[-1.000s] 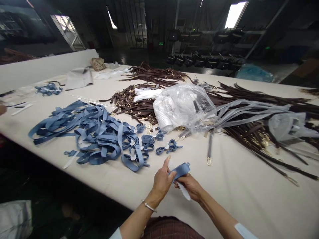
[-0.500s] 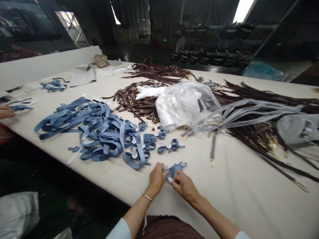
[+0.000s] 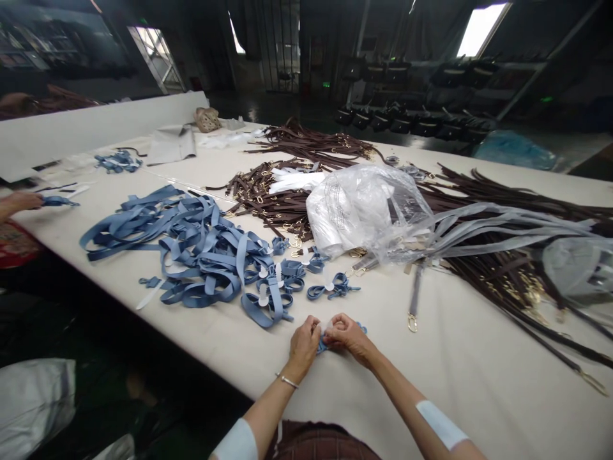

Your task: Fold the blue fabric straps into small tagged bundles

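At the lower centre of the frame, the left hand (image 3: 303, 346) and right hand (image 3: 353, 340) meet just above the table (image 3: 469, 364), each with its fingertips pinched on a white tie (image 3: 325, 328). The folded blue strap (image 3: 321, 347) lies beneath them — mostly hidden, one end poking out beyond the right hand. Just above sits a tied blue bundle (image 3: 341, 283); a heap of blue webbing straps (image 3: 218, 263) spreads left of centre. A clear plastic bag (image 3: 357, 207) rests mid-frame — brown straps (image 3: 268, 207) with gold-coloured clasps lie around it.
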The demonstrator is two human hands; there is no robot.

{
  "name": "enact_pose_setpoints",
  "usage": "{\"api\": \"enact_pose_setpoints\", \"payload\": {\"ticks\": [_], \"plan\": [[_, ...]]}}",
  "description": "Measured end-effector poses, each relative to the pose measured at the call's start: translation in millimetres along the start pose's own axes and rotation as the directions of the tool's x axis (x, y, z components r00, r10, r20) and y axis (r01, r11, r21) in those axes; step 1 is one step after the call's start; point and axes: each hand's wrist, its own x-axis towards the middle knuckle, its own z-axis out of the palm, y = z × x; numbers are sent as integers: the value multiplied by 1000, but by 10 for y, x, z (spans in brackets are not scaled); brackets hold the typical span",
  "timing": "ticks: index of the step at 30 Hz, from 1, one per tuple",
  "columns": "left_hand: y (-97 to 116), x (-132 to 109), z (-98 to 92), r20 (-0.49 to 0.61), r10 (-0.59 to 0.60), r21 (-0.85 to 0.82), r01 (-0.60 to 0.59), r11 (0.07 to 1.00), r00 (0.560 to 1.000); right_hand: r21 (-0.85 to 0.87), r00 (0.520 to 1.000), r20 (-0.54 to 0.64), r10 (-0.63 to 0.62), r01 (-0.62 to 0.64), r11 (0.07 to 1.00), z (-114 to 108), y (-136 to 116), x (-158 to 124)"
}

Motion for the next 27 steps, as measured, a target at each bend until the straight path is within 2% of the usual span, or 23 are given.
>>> {"api": "enact_pose_setpoints", "payload": {"ticks": [6, 12, 19, 27], "plan": [[2, -23, 65, -57, -71, 19, 72, 997, 996, -129, 991, -50, 128, -133, 983, 83, -49, 28], [-11, -38, 119, -64, -86, 69, 91, 993, 994, -197, 972, -34, 231, -233, 952, 125, -188, 58], [-38, -83, 161, -45, -68, 99, 72, 992, 997, -75, 977, -69, 203, -208, 975, 163, -170, 76], [-125, -99, 172, -30, 3, 100, 0, 995, 1000, -94, 988, -69, 139, -145, 985, 175, -82, 102]]}}
